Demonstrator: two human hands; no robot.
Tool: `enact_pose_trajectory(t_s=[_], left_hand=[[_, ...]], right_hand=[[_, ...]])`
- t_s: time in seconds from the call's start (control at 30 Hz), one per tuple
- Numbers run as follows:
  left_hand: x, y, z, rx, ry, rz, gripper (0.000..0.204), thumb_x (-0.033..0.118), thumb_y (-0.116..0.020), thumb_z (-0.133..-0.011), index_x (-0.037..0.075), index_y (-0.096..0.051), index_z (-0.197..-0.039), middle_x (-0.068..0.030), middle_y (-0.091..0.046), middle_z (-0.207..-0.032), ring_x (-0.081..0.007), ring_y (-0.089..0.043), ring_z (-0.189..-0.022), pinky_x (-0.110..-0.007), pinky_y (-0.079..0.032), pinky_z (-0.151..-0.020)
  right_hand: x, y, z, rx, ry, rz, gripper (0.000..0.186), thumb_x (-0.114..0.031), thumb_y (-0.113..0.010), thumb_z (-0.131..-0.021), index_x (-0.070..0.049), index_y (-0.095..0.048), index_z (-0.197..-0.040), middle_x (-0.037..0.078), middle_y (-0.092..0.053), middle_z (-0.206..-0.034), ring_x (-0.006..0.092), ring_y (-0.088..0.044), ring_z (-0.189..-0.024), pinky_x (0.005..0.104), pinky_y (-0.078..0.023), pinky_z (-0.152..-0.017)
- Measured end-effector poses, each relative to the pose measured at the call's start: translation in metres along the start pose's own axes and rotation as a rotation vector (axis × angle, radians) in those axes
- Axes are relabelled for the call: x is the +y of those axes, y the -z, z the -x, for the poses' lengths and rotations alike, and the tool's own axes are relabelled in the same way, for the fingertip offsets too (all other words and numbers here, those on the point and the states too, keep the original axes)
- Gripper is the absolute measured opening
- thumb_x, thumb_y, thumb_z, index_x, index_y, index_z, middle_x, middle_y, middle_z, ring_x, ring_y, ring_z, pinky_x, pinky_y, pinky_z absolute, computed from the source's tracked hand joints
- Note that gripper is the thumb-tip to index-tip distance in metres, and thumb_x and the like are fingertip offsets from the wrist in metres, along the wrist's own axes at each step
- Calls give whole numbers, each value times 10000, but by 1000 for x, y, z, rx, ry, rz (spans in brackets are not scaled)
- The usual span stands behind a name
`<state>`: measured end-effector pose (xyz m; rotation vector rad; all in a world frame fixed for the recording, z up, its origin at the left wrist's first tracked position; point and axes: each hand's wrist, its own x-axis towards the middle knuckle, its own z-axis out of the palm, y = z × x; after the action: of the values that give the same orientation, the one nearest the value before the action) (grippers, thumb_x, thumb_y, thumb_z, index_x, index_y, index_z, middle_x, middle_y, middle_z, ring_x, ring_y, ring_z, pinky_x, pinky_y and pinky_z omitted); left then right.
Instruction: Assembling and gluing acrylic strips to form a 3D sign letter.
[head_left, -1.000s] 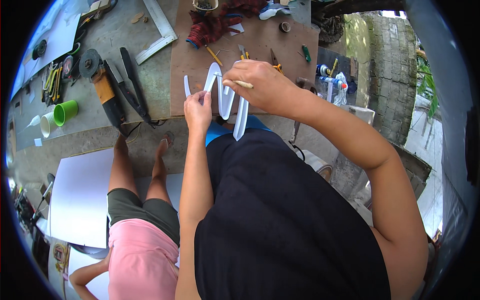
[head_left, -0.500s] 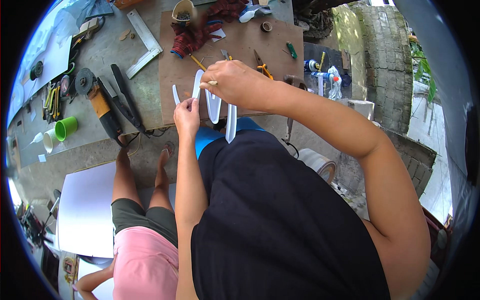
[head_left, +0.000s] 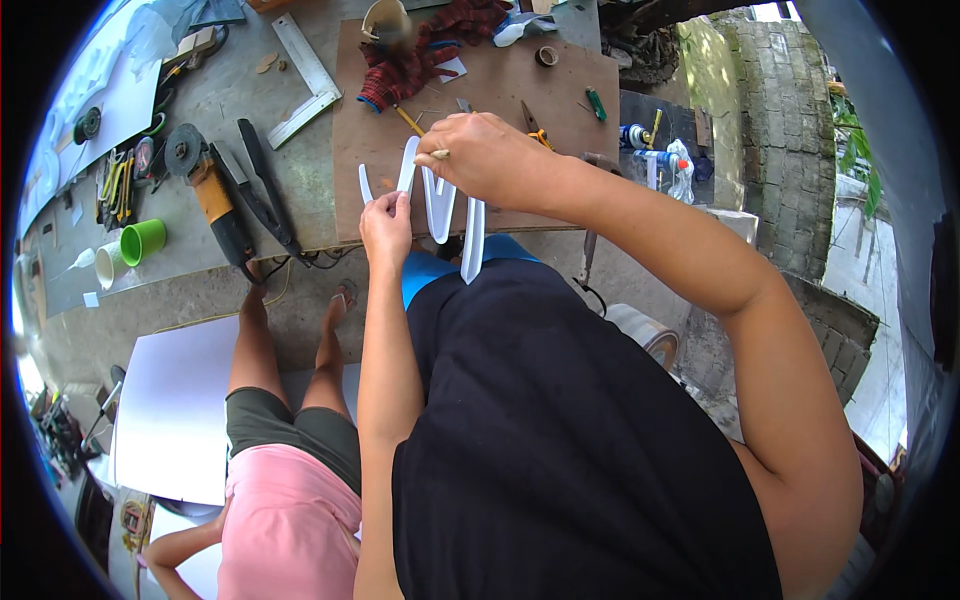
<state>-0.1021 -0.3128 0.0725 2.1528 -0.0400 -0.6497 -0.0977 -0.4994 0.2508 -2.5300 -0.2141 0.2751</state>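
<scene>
L hand [head_left: 386, 225]: grip pinching white zigzag piece [head_left: 474, 245] betw. thumb & fingers, at its L part. R hand [head_left: 480, 150]: grip closed on thin pale stick [head_left: 440, 154], butt end poking out by the thumb; far tip hidden, can't tell if it touches the piece. White zigzag piece = bent channel-like strip w/ raised edges, at near edge of brown board [head_left: 505, 85], its R lower end sticking out past the edge toward wearer's lap; upper R part hidden by R hand.

On board, beyond hands: yellow pencil [head_left: 408, 120], red/dk gloves [head_left: 395, 82], pliers-like tool [head_left: 537, 128] w/ yellow-orange handles, green-handled tool [head_left: 596, 103] to R. Board lies on gray surface [head_left: 235, 80]. L of board: metal square [head_left: 305, 88], angle grinder [head_left: 212, 195], green cup [head_left: 143, 238] touching or just beside white cup [head_left: 108, 267]. Co-worker in pink top [head_left: 285, 510] to L, near lg white sheet [head_left: 175, 410].
</scene>
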Motion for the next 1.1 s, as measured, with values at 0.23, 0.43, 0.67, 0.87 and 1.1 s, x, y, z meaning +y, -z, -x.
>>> enact_pose_trajectory(t_s=[0.23,0.43,0.67,0.87,1.1], left_hand=[[-1,0,0,-8,-6,-45,333,299,-655,-921,9,-727,-1065,-174,-680,-975,-283,-684,-863,-388,-525,-818],[-2,-3,0,18,-23,-7,310,300,-659,-906,9,-742,-975,-185,-674,-926,-337,-646,-905,-438,-495,-859],[-7,-3,-1,12,-59,-80,333,306,-660,-911,11,-730,-1049,-175,-673,-955,-293,-677,-855,-398,-523,-819],[-1,-3,0,5,-16,-29,316,306,-654,-907,11,-740,-980,-178,-674,-938,-341,-627,-943,-436,-478,-891],[1,-1,2,-9,-24,-61,309,305,-652,-908,22,-741,-992,-168,-679,-945,-328,-625,-935,-435,-479,-881]], right_hand=[[1,-1,-1,15,16,-16,200,-198,-620,-933,-11,-690,-935,143,-673,-878,337,-642,-864,421,-518,-793],[3,-1,-3,15,-4,-14,194,-187,-620,-934,-4,-677,-902,146,-656,-847,347,-632,-837,426,-512,-767],[-2,2,-1,28,-6,-26,189,-178,-624,-933,2,-675,-912,151,-656,-852,348,-631,-823,427,-512,-767],[-2,4,0,18,-26,-41,188,-178,-620,-935,1,-680,-926,155,-660,-863,350,-633,-837,425,-512,-776],[0,1,0,14,2,-15,203,-185,-611,-938,4,-687,-946,152,-681,-910,345,-644,-885,425,-515,-815]])
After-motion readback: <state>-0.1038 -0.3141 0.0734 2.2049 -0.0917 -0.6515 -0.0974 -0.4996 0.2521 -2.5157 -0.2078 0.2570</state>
